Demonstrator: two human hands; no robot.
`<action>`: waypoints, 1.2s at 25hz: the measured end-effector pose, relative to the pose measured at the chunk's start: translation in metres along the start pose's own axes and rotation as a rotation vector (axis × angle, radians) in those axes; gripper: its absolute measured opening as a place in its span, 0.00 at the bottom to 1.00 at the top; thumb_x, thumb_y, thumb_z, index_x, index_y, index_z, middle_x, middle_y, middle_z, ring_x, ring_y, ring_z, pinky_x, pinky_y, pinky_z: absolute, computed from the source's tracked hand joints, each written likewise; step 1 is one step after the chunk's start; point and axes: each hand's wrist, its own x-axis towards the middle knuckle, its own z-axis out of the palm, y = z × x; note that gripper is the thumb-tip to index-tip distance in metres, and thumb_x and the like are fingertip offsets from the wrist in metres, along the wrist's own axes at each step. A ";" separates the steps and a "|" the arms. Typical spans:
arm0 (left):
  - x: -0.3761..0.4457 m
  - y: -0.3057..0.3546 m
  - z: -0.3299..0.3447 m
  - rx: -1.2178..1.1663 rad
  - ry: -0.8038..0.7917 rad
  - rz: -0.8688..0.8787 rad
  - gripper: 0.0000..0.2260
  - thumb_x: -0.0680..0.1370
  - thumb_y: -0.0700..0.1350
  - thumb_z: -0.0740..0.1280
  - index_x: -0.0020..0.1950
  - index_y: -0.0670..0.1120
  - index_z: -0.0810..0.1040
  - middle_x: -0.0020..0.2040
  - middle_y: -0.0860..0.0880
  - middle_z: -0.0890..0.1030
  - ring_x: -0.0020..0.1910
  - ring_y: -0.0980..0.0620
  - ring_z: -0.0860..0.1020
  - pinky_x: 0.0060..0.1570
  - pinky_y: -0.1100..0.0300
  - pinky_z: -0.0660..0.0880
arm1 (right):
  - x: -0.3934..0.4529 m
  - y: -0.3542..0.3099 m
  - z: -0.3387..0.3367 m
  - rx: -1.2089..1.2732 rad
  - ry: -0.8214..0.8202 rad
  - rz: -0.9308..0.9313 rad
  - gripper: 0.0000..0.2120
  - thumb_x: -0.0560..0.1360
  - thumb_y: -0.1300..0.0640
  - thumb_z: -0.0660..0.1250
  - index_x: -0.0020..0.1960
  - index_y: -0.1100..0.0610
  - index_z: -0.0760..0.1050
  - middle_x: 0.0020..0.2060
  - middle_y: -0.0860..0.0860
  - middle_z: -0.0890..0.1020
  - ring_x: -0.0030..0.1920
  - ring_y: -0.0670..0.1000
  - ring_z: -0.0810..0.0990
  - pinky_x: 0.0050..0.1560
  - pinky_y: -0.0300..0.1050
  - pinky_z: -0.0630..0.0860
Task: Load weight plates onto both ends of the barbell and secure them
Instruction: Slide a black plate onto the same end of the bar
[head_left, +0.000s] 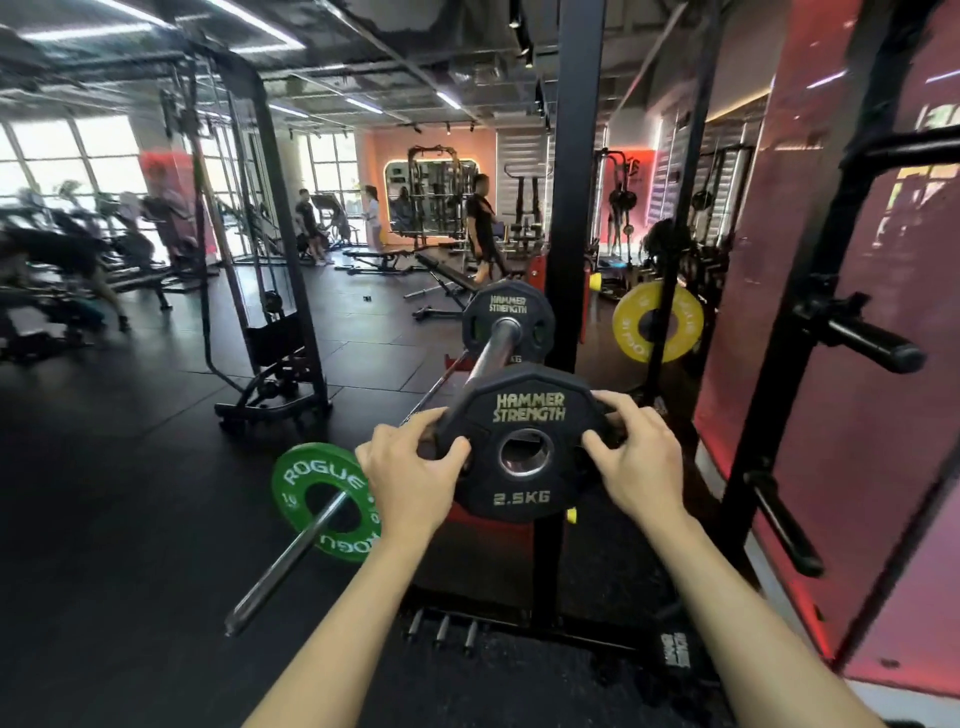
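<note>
I hold a black Hammer Strength 2.5 kg plate (522, 499) upright in front of me. My left hand (410, 467) grips its left edge with the thumb on its face, and my right hand (634, 457) grips its right edge. Behind it a steel barbell sleeve (485, 358) slants up to a second black Hammer Strength plate (506, 304) that sits on it. The sleeve's near end is hidden behind the held plate. A green Rogue plate (311, 478) sits on a bar (280, 571) that slants down toward the floor at lower left.
A black rack upright (571, 208) rises just behind the plates. To the right are storage pegs (872, 348), a yellow plate (628, 322) and a red wall. A cable machine (270, 322) stands at left. Benches and people (480, 223) are farther back.
</note>
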 end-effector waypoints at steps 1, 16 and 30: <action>0.013 -0.013 -0.005 -0.007 -0.008 0.005 0.14 0.69 0.53 0.75 0.54 0.58 0.83 0.39 0.50 0.78 0.47 0.47 0.74 0.55 0.61 0.60 | 0.001 -0.011 0.013 -0.003 0.008 0.001 0.20 0.70 0.52 0.73 0.61 0.43 0.77 0.41 0.47 0.76 0.45 0.49 0.77 0.46 0.42 0.69; 0.075 -0.078 0.009 -0.121 -0.105 0.105 0.14 0.70 0.58 0.66 0.54 0.60 0.81 0.36 0.61 0.70 0.43 0.54 0.71 0.54 0.61 0.56 | 0.004 -0.057 0.063 -0.192 0.132 0.019 0.21 0.69 0.55 0.73 0.61 0.46 0.78 0.40 0.44 0.77 0.46 0.49 0.77 0.44 0.44 0.71; 0.098 -0.087 0.030 -0.118 -0.250 0.118 0.15 0.74 0.62 0.64 0.58 0.60 0.76 0.44 0.61 0.79 0.48 0.54 0.74 0.54 0.56 0.60 | 0.023 -0.051 0.084 -0.176 0.031 0.098 0.21 0.74 0.52 0.69 0.67 0.49 0.72 0.48 0.48 0.80 0.54 0.53 0.73 0.51 0.53 0.74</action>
